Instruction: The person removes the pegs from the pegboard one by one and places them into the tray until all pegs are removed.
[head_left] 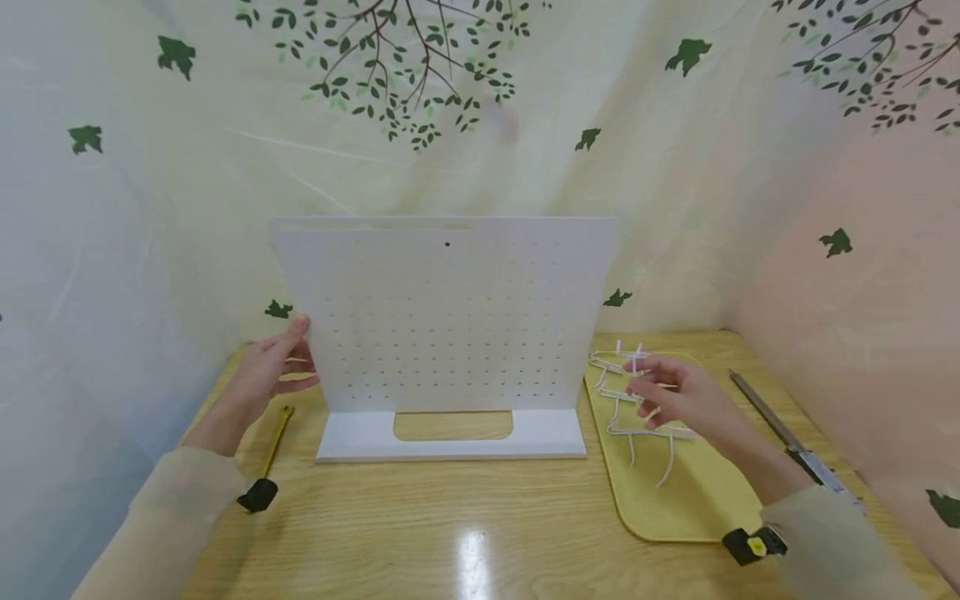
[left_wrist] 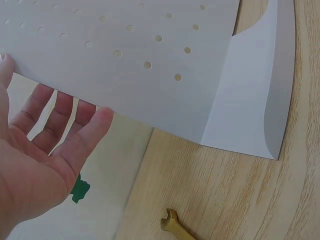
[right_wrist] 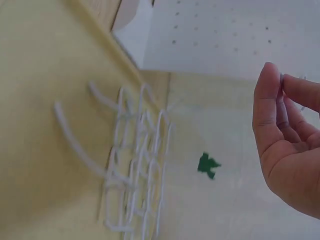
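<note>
A white pegboard [head_left: 450, 317] stands upright on its base, which has a rounded cutout. At its left side edge, my left hand [head_left: 273, 362] holds the board; in the left wrist view its thumb and fingers [left_wrist: 95, 132] meet that edge. On the right, my right hand [head_left: 678, 392] is raised over a yellow tray [head_left: 697, 492]. Its thumb and forefinger pinch a small white wire hook [head_left: 636, 360], mostly hidden by the fingers. Several white wire hooks [right_wrist: 137, 170] lie on the tray below this hand, with prongs sticking up.
A yellow wrench [head_left: 277, 437] lies left of the board on the wooden table [head_left: 450, 517]. Right of the tray is a long grey metal tool [head_left: 780, 429] with a slim bar. A printed curtain [head_left: 487, 175] hangs close behind the board and along both sides.
</note>
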